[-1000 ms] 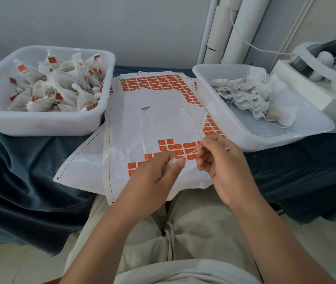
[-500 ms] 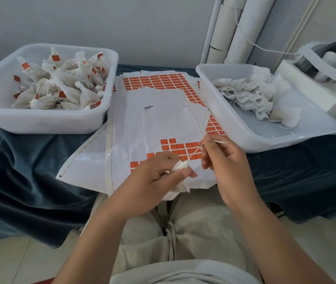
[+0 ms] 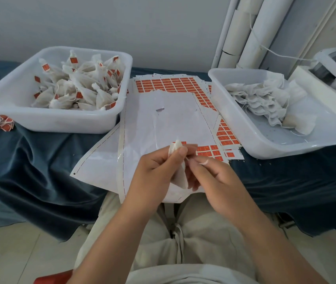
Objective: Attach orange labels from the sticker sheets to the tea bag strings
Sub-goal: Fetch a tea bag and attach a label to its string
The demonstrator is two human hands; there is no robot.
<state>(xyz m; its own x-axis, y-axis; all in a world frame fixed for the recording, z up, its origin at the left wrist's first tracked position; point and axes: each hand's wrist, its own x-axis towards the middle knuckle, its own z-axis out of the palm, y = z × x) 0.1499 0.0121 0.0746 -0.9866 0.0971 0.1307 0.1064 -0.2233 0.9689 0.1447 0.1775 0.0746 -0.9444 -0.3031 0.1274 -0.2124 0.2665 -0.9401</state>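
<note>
Head view: on the left of the bench, under a dark blue cloth [image 3: 30, 160], stands a white tub [image 3: 60, 119] with a heap of labelled tea bags [image 3: 81, 89] inside, and some label scraps [image 3: 4, 123] lie on the cloth just beside its left end. In the middle, between the two tubs, the sticker sheets [image 3: 163, 119] are spread flat. Most of the top sheet is bare white, and rows of orange labels [image 3: 163, 84] remain along the far edge and the right side. Above the near edge of the sheets the left hand [image 3: 152, 175] holds one tea bag [image 3: 180, 177]. Its fingers are curled round the gathered top, and the body of the bag hangs down between both hands. The right hand [image 3: 214, 181] is just beside it, thumb and forefinger closed in a pinch on the string [image 3: 204, 162], with the other fingers loosely bent. On the right a second tub [image 3: 265, 144], turned at an angle, contains plain tea bags [image 3: 261, 101] without labels. White pipes [image 3: 245, 37] rise behind it.
</note>
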